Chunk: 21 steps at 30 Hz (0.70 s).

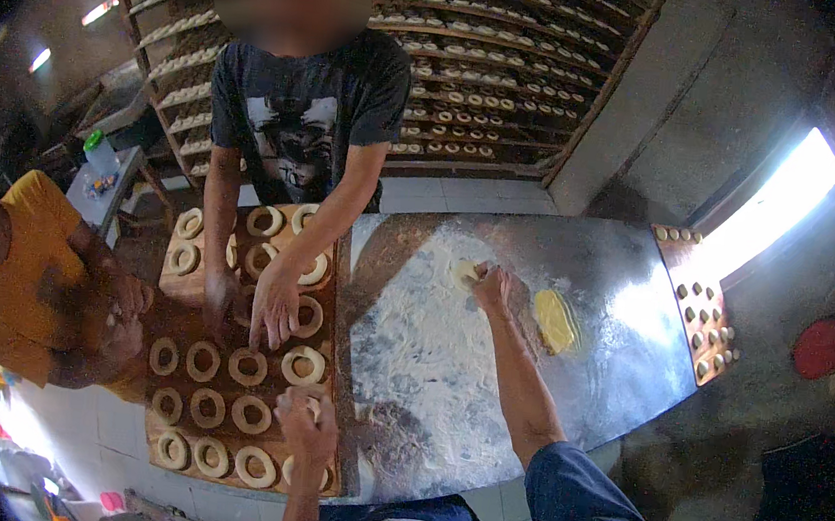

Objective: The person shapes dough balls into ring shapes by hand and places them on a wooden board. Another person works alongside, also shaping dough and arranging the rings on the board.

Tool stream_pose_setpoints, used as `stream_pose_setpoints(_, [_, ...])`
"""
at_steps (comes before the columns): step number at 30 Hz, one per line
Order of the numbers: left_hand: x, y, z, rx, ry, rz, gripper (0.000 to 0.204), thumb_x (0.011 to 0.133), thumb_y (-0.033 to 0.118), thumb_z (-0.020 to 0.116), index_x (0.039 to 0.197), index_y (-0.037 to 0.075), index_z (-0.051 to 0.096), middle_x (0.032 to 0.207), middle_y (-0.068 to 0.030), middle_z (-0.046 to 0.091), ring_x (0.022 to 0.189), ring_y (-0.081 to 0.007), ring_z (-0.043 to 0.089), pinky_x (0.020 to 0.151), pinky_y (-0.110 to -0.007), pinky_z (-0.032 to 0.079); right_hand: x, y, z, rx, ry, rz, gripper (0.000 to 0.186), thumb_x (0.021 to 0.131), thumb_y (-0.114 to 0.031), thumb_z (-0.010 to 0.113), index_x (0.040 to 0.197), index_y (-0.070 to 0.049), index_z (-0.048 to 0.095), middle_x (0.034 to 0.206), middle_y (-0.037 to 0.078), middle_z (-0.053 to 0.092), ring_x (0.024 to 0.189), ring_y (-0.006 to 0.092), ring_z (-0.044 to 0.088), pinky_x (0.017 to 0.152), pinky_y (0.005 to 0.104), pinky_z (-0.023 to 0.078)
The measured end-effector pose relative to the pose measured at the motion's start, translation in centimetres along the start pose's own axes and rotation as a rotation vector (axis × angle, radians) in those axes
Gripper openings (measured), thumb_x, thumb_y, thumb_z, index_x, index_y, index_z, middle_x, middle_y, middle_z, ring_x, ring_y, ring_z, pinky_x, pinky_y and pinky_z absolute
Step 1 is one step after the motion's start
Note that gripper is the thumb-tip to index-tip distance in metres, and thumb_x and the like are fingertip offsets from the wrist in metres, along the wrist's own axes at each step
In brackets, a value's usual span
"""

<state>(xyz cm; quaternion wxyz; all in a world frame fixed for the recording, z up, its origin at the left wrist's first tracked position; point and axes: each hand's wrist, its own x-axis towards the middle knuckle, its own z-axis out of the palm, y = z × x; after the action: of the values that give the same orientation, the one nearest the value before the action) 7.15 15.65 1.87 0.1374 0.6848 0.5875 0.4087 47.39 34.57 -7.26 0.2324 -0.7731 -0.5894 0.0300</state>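
My left hand (pixel 307 425) is closed low over the right edge of a wooden board (pixel 340 354) covered with rows of dough rings (pixel 248 367). A bit of pale dough shows between its fingers; most of it is hidden. Farther off, my right hand (pixel 492 288) pinches the edge of a small pale piece of dough (pixel 463 274) on the floured part of the table (pixel 410 335). Right of that hand lies a smooth yellow slab (pixel 556 322), like butter or margarine, with a greasy smear around it.
Across the board, a person in a dark T-shirt (pixel 295 118) reaches both hands over the rings. Another person in a yellow shirt (pixel 29 273) is at the left. Behind stands a tall rack (pixel 497 62) of dough rings. Another board (pixel 702 308) with small pieces lies beyond the table's right edge.
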Motion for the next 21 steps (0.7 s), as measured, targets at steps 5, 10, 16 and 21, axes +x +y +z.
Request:
stream_pose_setpoints(5, [-1.9,4.8,4.8,-0.208,-0.127,0.017,0.019,0.089,0.013,0.060,0.102,-0.001,0.060,0.089,-0.0142,0.062,0.086,-0.0275,0.059,0.081,-0.038,0.047,-6.3,-1.9,-3.5,1.129,-0.077,0.219,0.031,0.073,-0.010,0.080,0.093,-0.004,0.057,0.088,0.006,0.063,0.081,0.0147,0.059,0.069,0.0283,0.046])
stream_pose_setpoints(10, [-1.2,12.3,11.5,-0.911,-0.235,-0.371,0.031,0.094,0.022,0.061,0.111,-0.003,0.062,0.102,-0.0140,0.066,0.095,-0.0190,0.063,0.083,-0.033,0.051,-16.9,-6.2,-12.6,1.430,-0.268,0.186,0.029,0.077,-0.001,0.075,0.099,0.001,0.056,0.094,0.009,0.065,0.085,0.0142,0.062,0.074,0.0276,0.051])
stream_pose_setpoints(16, [-4.3,17.7,12.3,-0.775,-0.315,-0.360,0.026,0.094,0.017,0.061,0.109,-0.004,0.063,0.095,-0.0101,0.069,0.086,-0.0161,0.065,0.080,-0.030,0.053,-22.0,-3.3,-16.2,1.042,-0.179,0.057,0.036,0.074,-0.002,0.075,0.105,-0.001,0.056,0.088,0.010,0.067,0.087,0.0163,0.065,0.071,0.0292,0.053])
stream_pose_setpoints(21, [-6.8,20.0,12.5,-0.936,-0.362,-0.399,0.030,0.093,0.017,0.063,0.118,0.000,0.059,0.102,-0.0122,0.067,0.092,-0.0161,0.063,0.080,-0.030,0.052,-23.2,-2.2,-21.4,1.061,-0.400,0.003,0.051,0.073,0.005,0.068,0.120,-0.005,0.048,0.095,0.012,0.064,0.084,0.0182,0.064,0.072,0.0302,0.052])
